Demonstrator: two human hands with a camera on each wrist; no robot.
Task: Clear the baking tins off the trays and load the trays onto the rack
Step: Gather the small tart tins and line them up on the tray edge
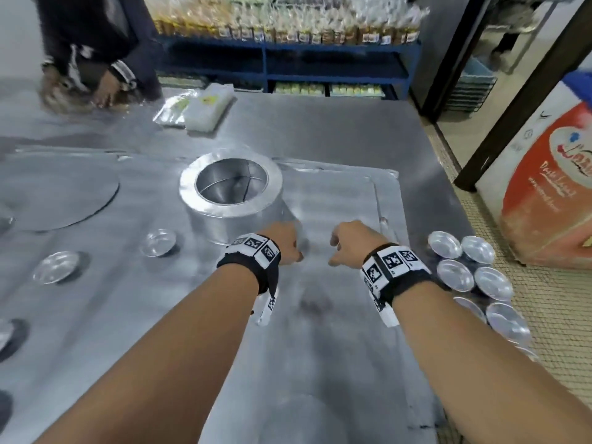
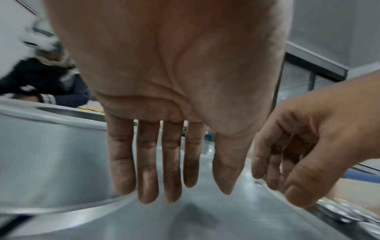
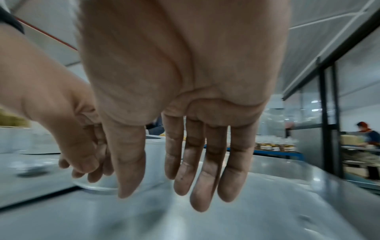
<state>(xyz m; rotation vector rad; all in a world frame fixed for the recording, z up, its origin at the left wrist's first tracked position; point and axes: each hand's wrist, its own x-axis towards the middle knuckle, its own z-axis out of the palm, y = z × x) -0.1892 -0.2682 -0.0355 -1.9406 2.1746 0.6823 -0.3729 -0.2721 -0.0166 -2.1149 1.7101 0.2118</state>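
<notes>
A big round metal tin [image 1: 230,200] stands upright on a flat steel tray [image 1: 346,200] that lies on the table. My left hand [image 1: 286,245] hovers just right of the tin's base, fingers straight and empty [image 2: 156,162]. My right hand [image 1: 349,243] hangs beside it over the bare tray, fingers relaxed, holding nothing [image 3: 197,162]. Two small shallow tins [image 1: 158,242] [image 1: 56,266] lie on the steel to the left. Several small round tins [image 1: 471,270] cluster at the table's right edge.
Another person's hands [image 1: 105,88] work at the far left of the table, near plastic packets [image 1: 208,107]. Blue shelves of packaged goods [image 1: 288,52] stand behind. A cardboard box [image 1: 551,187] sits on the floor at right. A flat round disc [image 1: 57,193] lies left.
</notes>
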